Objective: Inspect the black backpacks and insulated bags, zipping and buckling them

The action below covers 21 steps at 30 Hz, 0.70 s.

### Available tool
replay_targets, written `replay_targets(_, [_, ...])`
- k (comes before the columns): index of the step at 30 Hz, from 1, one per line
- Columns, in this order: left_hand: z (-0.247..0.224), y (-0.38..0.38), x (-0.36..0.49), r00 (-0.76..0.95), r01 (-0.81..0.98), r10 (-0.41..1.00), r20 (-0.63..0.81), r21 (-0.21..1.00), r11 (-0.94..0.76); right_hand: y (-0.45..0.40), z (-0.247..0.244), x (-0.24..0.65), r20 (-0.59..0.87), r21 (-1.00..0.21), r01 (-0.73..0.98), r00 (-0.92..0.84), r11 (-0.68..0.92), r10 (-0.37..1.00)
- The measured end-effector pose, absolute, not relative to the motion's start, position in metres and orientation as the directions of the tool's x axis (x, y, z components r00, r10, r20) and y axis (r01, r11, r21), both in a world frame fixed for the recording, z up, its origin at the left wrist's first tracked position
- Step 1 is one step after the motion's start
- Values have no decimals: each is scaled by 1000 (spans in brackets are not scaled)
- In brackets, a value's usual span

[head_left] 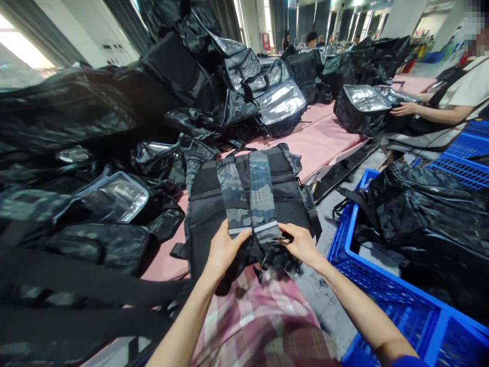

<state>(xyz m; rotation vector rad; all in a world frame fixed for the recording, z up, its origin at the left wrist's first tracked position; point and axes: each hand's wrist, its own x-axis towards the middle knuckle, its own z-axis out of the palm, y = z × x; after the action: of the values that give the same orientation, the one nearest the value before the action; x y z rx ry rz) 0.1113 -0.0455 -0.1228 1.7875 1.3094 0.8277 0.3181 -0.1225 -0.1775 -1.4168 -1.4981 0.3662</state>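
A black backpack (206, 214) with grey camouflage trim lies before me, its back panel and two shoulder straps facing up. My left hand (224, 248) is closed on the lower end of the left shoulder strap (233, 199), thumb on top and fingers partly hidden beneath. At the right shoulder strap (263, 191), my right hand (300, 243) pinches its lower edge near the pale reflective band. A small dark piece shows at those fingertips; I cannot tell whether it is a buckle or a tool. Loose webbing and buckles hang blurred at the backpack's near edge.
Dark bags are heaped on the left and far side of the pink table (324, 135), several showing silver lining. A blue crate (347, 239) holding dark bags stands at right. Beyond it, a co-worker's hand (405, 108) touches a silver-lined bag (362, 99).
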Motion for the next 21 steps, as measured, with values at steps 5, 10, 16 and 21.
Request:
replay_targets(5, [-128,-24,112,144,740,979,145,641,-204,-122,-173,405,451,-765,644,527,7,721])
replay_targets(10, [-135,-7,108,150,763,987,67,627,-158,-99,-183,464,431,-715,698,480,-36,764])
replay_targets(16, [-140,-2,108,134,751,991,14,651,-111,-78,-184,466,519,-616,779,295,112,802])
replay_targets(21, [-138,-1,109,126,733,992,-9,675,-87,-75,-183,464,559,-550,818,210,169,802])
